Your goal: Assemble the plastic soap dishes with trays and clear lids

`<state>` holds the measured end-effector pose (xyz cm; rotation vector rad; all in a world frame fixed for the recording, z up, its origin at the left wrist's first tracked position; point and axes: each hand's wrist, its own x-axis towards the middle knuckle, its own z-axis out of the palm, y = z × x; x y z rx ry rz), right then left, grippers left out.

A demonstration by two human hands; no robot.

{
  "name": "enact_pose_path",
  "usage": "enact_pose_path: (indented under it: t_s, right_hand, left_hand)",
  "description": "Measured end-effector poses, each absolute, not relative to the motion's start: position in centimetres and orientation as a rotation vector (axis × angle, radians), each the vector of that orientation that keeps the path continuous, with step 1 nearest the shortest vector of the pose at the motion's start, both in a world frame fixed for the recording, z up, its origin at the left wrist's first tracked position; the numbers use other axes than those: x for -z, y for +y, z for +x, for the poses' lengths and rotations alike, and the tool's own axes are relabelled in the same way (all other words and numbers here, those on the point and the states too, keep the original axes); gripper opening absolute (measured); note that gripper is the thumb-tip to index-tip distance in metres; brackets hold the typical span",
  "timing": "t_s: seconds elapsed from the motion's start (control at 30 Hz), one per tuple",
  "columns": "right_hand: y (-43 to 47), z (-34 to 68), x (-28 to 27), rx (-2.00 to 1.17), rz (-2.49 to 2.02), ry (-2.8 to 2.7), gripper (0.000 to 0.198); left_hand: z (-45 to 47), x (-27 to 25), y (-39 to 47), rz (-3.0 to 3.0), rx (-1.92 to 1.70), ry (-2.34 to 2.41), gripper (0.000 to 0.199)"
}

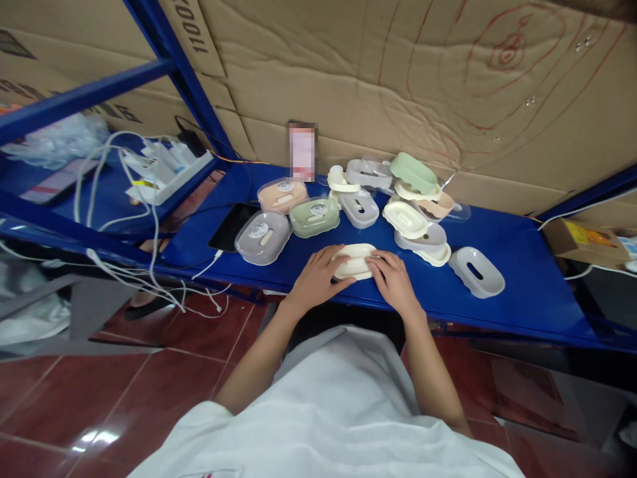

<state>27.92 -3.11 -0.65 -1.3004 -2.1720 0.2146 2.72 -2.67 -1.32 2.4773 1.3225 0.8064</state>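
Between my hands, close to the front edge of the blue shelf, is a cream oval soap dish point(354, 260). My left hand point(318, 277) grips its left end, thumb along the near side and fingers over the far side. At the right end, my right hand point(393, 273) is closed on the rim with its fingertips. Beyond my left hand stand a grey soap box point(271, 249), a green soap box point(304, 226) and a peach soap box point(271, 199), with clear covers. To the right, a grey soap dish body point(486, 282) with a slot lies alone.
Behind my hands are loose soap dish parts, including a green tray point(414, 171), a cream tray point(405, 221) and a grey tray point(359, 211). A phone point(302, 153) leans upright against the cardboard point(348, 79). A black device point(231, 226), white cables point(154, 265) and a power strip point(174, 179) are leftward.
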Motion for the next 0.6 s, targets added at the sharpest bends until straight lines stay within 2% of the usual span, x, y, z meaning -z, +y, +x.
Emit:
enact_pose_path:
  t_s: [0.27, 0.43, 0.6]
  right_hand:
    - [-3.13, 27.88, 0.59, -0.217, -1.310, -2.175, 0.035]
    - [-3.15, 27.96, 0.67, -0.214, -1.315, -2.177, 0.035]
    - [-3.03, 28.11, 0.90, -0.213, -1.318, -2.176, 0.036]
  left_hand:
    - [2.72, 1.40, -2.71, 2.474, -0.818, 1.317, 0.048]
    - [2.64, 1.08, -2.77, 2.462, -0.878, 1.293, 0.024]
    - [2.63, 1.08, -2.74, 2.457, -0.885, 1.314, 0.018]
